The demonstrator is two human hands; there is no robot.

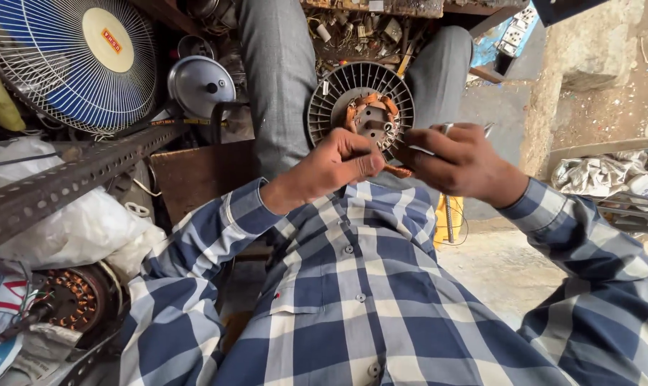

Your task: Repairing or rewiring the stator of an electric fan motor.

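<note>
A round grey fan motor housing [338,96] with radial fins and copper windings [370,101] in its middle rests on my lap between my knees. My left hand [331,168] is closed, its fingertips pinching something thin at the motor's lower edge. My right hand [461,163] is right beside it, closed around a slim silver metal tool [447,129] whose end pokes out above the knuckles. An orange-brown bit [399,171] shows between the two hands. What the left fingers pinch is too small to tell.
A blue-bladed fan in a wire guard [73,61] stands at the upper left, with a grey round cover [201,84] beside it. A slotted metal angle bar [66,179] crosses the left side above another copper-wound stator [70,297]. Crumpled newspaper [588,175] lies at right.
</note>
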